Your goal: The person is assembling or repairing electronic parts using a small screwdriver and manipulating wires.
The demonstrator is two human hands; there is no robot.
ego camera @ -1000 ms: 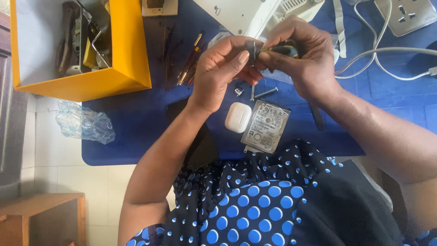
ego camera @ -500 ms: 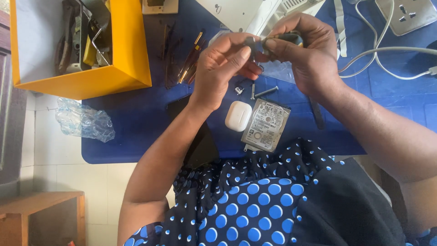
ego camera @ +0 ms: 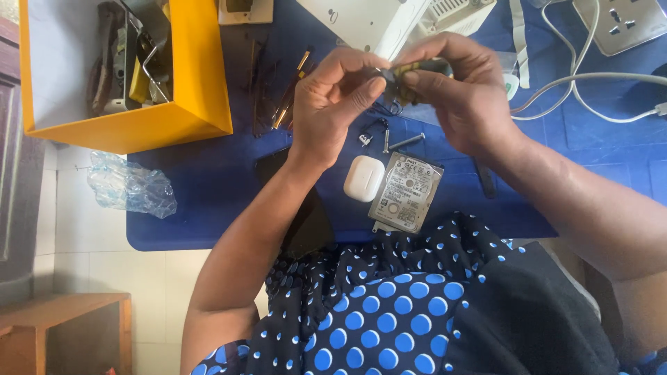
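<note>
You pinch a small dark part [ego camera: 392, 82] between both hands, held above the blue mat [ego camera: 208, 180]; your left hand [ego camera: 337, 104] presses it with thumb and forefinger, and your right hand [ego camera: 462, 90] closes on it from the other side, fingers curled tight. Below them on the mat lie loose screws [ego camera: 399, 141], a white earbud case [ego camera: 364, 178] and a bare hard drive [ego camera: 406, 192] just beside it. To the far left stands a yellow box [ego camera: 187, 104] of metal parts, with crumpled clear plastic [ego camera: 128, 186] near it. Far right, white cables [ego camera: 590, 90] run to a socket strip [ego camera: 622, 24]. Pale floor tiles [ego camera: 90, 257] show beneath
</note>
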